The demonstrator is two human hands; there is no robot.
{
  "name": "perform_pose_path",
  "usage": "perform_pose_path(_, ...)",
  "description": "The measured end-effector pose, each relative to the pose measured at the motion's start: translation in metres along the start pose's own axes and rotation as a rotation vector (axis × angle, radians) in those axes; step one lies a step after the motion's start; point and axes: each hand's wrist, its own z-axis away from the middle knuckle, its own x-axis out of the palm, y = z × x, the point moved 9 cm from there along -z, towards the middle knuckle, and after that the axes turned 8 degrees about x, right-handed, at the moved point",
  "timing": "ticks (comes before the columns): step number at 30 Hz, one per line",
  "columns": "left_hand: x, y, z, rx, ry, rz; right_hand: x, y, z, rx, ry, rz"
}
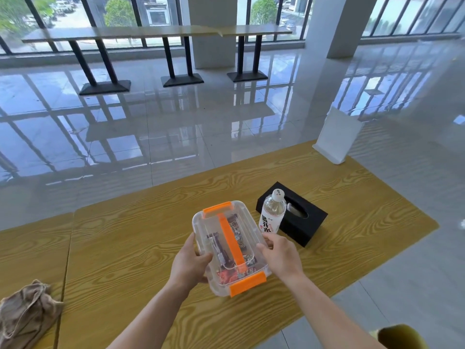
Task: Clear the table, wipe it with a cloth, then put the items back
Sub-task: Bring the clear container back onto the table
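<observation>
Count: 1 clear plastic lidded box with orange handle (231,248), carrying 2 orange latches (217,207). 1 clear water bottle with white label (272,212). 1 black rectangular tissue box (302,222). 1 white upright card stand (336,137). 1 crumpled brown cloth (26,311). 2 wood-grain tabletops (151,248), butted. 2 hands: left hand (191,265), right hand (281,258). Box contents are jumbled, probably several packets; can't count them.

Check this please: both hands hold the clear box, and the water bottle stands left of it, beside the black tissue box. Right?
No: the head view shows the water bottle standing right of the clear box, not left. The rest is correct.
</observation>
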Motion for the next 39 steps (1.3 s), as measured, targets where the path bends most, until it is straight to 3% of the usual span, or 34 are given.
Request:
perform_pose_path(27, 0.007, 0.003, 0.008, -0.058, 0.146, -0.039, -0.003, 0.011, -0.023, -0.091, -0.076, -0.020)
perform_pose_path(35, 0.003, 0.007, 0.008, -0.049, 0.217, -0.186, -0.003, 0.017, -0.028, -0.075, -0.086, -0.075)
perform_pose_path(39, 0.002, 0.027, 0.011, 0.076, 0.272, -0.381, -0.004, 0.021, -0.032, -0.074, -0.084, -0.088)
